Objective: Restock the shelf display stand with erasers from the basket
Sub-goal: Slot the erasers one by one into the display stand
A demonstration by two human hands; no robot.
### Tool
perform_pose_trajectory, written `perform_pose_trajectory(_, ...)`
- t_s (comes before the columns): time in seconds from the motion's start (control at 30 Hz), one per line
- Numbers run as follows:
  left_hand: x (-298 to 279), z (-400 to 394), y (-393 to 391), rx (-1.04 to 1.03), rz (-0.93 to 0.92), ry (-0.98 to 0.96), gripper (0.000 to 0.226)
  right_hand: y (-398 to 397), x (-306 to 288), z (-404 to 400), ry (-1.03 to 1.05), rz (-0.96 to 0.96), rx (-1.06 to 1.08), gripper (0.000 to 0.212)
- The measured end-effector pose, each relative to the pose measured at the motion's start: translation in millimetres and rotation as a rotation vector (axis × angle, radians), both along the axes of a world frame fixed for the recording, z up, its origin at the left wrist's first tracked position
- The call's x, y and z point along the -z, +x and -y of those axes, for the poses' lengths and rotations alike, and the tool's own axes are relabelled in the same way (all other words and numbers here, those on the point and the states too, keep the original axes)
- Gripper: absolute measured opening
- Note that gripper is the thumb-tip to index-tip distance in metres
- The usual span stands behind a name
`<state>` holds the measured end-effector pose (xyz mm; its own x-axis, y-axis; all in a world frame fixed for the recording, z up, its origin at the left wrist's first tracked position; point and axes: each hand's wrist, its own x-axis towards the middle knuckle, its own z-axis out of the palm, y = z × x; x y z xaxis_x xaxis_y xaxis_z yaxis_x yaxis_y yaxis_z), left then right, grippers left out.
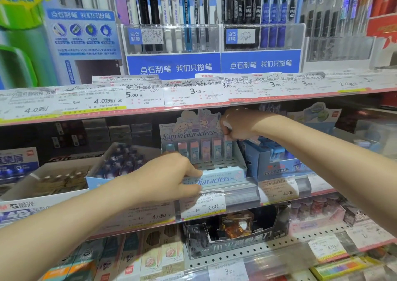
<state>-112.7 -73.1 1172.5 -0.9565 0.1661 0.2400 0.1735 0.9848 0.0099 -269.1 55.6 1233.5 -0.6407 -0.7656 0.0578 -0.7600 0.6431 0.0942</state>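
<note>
- Head view: In a stationery aisle, a person's left hand (pixel 169 177) braces the near-left front edge of a pastel cardboard display stand (pixel 214 176) on the middle shelf, fingers curled closed on its front lip.
- The right hand (pixel 234 125) reaches to the far right of the stand's back row, closed in a loose fist around what appears to be a small pale eraser; the piece itself is largely hidden by the fingers.
- A row of upright erasers (pixel 205 147) fills the far slots; the perforated tier nearer the front shows bare holes. The basket is out of view.
- The step in hand appears to be seating an eraser at the right end of the back row. The next move likely calls for a straight, upright drop into a slot while the left hand steadies the stand.
- Room is tight: the price-tag rail (pixel 193 91) of the upper shelf hangs just above the right hand, and a blue box (pixel 277 162) stands just beside the stand on the right.
- The open way out is toward the near side, over the stand's low front.
</note>
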Motion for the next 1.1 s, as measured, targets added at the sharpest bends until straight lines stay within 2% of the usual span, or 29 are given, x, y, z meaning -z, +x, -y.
perform_pose_trajectory(0.1, -1.1, -0.7, 0.6, -0.007, 0.007, -0.009, 0.048, 1.5, 4.7, 1.4, 0.052, -0.022, -0.006, 0.032)
perform_pose_trajectory(0.2, 0.6, -0.2, 1.1, -0.009, -0.002, 0.002, 0.048, 2.2, 5.5, 3.5, 0.089, -0.068, -0.015, 0.019)
perform_pose_trajectory(0.3, 0.3, -1.2, 2.7, -0.009, -0.008, 0.048, 0.046, 8.8, -1.7, 0.3, 0.107, -0.019, -0.004, 0.022)
perform_pose_trajectory(0.37, -3.1, -2.9, 4.4, -0.018, -0.002, 0.097, 0.043, 12.0, -7.7, -6.5, 0.001, 0.058, 0.009, 0.015)
perform_pose_trajectory(0.47, -5.7, -3.3, 4.7, -0.073, 0.004, 0.224, 0.037, 20.0, -12.8, -12.6, -0.264, 0.181, 0.006, 0.026)
perform_pose_trajectory(0.53, -5.9, -4.3, 5.0, -0.131, -0.074, 0.431, 0.037, 28.9, -8.0, -10.9, -0.423, 0.378, 0.061, 0.042)
perform_pose_trajectory(0.57, -6.4, -5.3, 3.8, -0.158, -0.134, 0.574, 0.037, 33.3, -3.2, -8.4, -0.543, 0.525, 0.063, 0.042)
perform_pose_trajectory(0.63, -11.0, -10.5, 0.7, -0.193, -0.19, 0.882, 0.038, 40.0, 6.6, -1.4, -0.803, 0.861, -0.051, 0.03)
perform_pose_trajectory(0.7, -17.7, -15.2, 0.0, -0.226, -0.129, 1.167, 0.047, 43.7, 13.6, 5.7, -0.995, 1.128, -0.21, 0.032)
perform_pose_trajectory(0.77, -23.4, -17.4, 0.1, -0.258, -0.047, 1.334, 0.058, 50.4, 16.8, 12.6, -1.06, 1.22, -0.273, 0.014)
perform_pose_trajectory(0.83, -25.6, -17.3, -0.1, -0.244, -0.011, 1.446, 0.05, 55.7, 19.9, 18.9, -1.109, 1.241, -0.269, 0.013)
perform_pose_trajectory(0.93, -25.7, -14.3, 4.0, -0.213, -0.041, 1.5, 0.037, 56.1, 24.8, 24.1, -1.145, 1.294, -0.284, 0.013)
perform_pose_trajectory(1.0, -23.7, -7.5, 7.9, -0.227, -0.082, 1.456, 0.037, 56.3, 23.9, 21.9, -1.137, 1.304, -0.292, 0.011)
perform_pose_trajectory(1.1, -22.8, 3.1, 14.4, -0.273, -0.142, 1.369, 0.021, 49.7, 22.3, 18.6, -1.18, 1.308, -0.283, 0.013)
